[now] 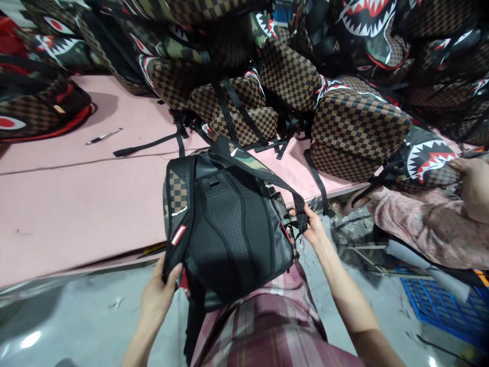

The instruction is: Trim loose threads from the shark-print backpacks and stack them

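Left hand [158, 288]: at eight o'clock on the backpack, thumb on top and fingers curled beneath, pinching the lower side edge by the shoulder strap.
Right hand [313, 225]: at three o'clock, fingers closed on black webbing [300, 206] at the lower end of the other shoulder strap.
Backpack [225, 219]: centre of the view, back panel facing up, its top end over the pink tabletop [76, 209] and its lower end above the wearer's clothing; black padding, perforated middle, camouflage and brown check trim.
Plaid garment [263, 321]: six o'clock, below the backpack.
Pen [104, 136]: ten o'clock, lying on the pink tabletop.
Red-trimmed bag [42, 104]: farther out at ten o'clock, a red and white eye print on its side.
Heaped bags [233, 97]: eleven to one o'clock, brown check with shark-mouth prints and loose black straps.
Checkered bag [355, 132]: two o'clock, near the tabletop's edge.
Another person's hand [476, 186]: three o'clock, at a shark-mouth print [430, 158] beside the checkered bag.
Blue crate [446, 306]: four o'clock, on the grey floor [332, 316].
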A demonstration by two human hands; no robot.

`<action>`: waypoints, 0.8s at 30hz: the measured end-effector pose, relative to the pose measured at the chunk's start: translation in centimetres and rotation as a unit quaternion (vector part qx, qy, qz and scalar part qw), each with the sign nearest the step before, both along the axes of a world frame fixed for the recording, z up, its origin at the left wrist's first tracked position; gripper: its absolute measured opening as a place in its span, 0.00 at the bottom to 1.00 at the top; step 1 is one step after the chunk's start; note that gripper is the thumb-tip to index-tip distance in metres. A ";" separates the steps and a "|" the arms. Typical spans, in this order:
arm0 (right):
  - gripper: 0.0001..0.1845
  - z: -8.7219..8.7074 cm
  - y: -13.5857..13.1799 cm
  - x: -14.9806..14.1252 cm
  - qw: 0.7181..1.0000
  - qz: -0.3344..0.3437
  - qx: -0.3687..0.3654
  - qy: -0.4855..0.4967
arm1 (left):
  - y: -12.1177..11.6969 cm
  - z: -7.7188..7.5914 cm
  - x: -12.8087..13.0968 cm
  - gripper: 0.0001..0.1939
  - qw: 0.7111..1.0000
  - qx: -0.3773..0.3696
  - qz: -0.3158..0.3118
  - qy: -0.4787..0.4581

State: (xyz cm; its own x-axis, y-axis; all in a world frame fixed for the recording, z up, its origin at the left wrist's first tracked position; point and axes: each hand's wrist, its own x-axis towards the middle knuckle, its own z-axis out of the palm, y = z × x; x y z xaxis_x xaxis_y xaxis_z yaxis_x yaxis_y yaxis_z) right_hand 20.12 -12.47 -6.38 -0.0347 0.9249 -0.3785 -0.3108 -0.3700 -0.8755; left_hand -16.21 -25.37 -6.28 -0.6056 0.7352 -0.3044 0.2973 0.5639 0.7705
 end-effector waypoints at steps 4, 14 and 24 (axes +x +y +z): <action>0.23 0.1 0.0 -0.1 0.998 0.008 -0.022 0.050 | -0.4 0.3 -0.1 0.21 0.995 -0.051 -0.024 0.082; 0.21 1.9 -1.8 -1.1 0.997 0.004 -0.004 0.075 | 4.3 4.5 10.3 0.07 0.970 0.194 -0.145 -0.008; 0.22 3.2 -2.1 -1.1 0.999 -0.012 0.035 0.038 | 9.7 4.1 23.9 0.07 0.913 0.098 -0.290 -0.270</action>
State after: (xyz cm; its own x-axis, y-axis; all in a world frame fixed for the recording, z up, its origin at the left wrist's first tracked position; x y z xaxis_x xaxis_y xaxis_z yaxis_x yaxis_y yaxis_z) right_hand 19.01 -14.57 -3.23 -0.0386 0.9496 -0.3110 -0.3845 -0.3014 -0.8725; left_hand 7.69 -15.68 -2.22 0.1017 0.9567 -0.2726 0.0489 0.2689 0.9619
